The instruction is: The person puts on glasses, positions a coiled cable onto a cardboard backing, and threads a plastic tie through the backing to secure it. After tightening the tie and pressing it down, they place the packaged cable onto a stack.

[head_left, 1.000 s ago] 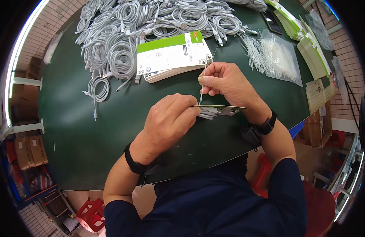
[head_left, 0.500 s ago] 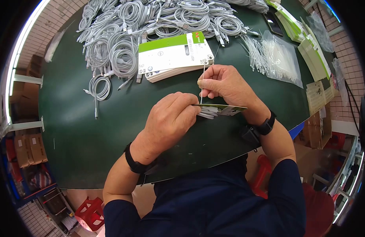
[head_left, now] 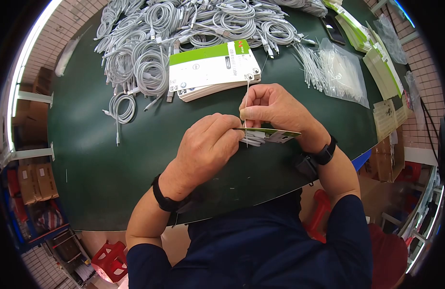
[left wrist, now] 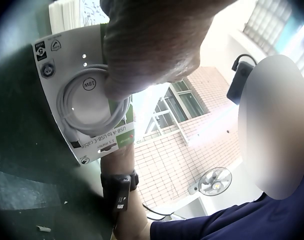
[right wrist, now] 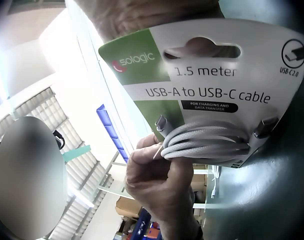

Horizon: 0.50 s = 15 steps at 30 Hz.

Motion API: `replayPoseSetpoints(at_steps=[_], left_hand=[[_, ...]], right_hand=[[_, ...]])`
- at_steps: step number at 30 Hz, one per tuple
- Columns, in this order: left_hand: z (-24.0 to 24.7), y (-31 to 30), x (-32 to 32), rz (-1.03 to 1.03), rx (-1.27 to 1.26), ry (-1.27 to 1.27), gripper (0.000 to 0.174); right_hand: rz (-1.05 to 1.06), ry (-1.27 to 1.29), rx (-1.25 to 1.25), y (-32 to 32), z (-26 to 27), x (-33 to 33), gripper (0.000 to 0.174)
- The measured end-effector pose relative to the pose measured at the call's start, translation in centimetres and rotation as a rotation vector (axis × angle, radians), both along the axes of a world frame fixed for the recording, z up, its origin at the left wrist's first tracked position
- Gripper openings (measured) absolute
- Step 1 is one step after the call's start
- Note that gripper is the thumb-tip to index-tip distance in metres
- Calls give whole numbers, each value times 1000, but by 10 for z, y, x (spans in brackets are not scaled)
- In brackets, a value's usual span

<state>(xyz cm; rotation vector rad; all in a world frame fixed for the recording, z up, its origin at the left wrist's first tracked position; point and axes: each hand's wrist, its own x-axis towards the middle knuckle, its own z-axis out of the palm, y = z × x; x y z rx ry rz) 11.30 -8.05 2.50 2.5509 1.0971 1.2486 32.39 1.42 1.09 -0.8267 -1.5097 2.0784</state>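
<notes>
Pinching the card [head_left: 283, 137] and cable coil [head_left: 255, 139] at its three o'clock is the left hand [head_left: 203, 145]; the right hand [head_left: 279, 110] pinches a thin tie [head_left: 248, 86]. Likely light, springy: best gripped mid-coil.

In the right wrist view the card [right wrist: 212, 95] reads "sologic" on its green corner, upper left of the frame, then "1.5 meter", "USB-A to USB-C cable", "FOR CHARGING AND DATA TRANSFER" and, upper right, "USB-C2.0" under a plug sign. In the left wrist view it also shows a circled "18W" and, upper left, a dark badge with a "5". On the stack [head_left: 210, 66] in the head view, "USB-A" is legible, the rest blurred.
</notes>
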Motion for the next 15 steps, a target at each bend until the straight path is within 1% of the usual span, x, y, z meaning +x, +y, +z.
replayPoseSetpoints(at_steps=[1,4,7,10,13,15], left_hand=[[-1,0,0,1,5,1,29],[1,-1,0,8,0,20,29],[3,-3,1,22,2,31,27],[6,-2,1,29,-1,54,24],[7,0,0,14,3,75,22],[8,2,-1,5,14,78,20]], right_hand=[[51,42,-13,1,-1,1,12],[90,75,46,1,2,3,12],[45,30,-129,2,12,3,14],[39,45,-175,5,10,6,17],[107,-60,-33,4,10,4,15],[158,-60,-15,5,7,5,15]])
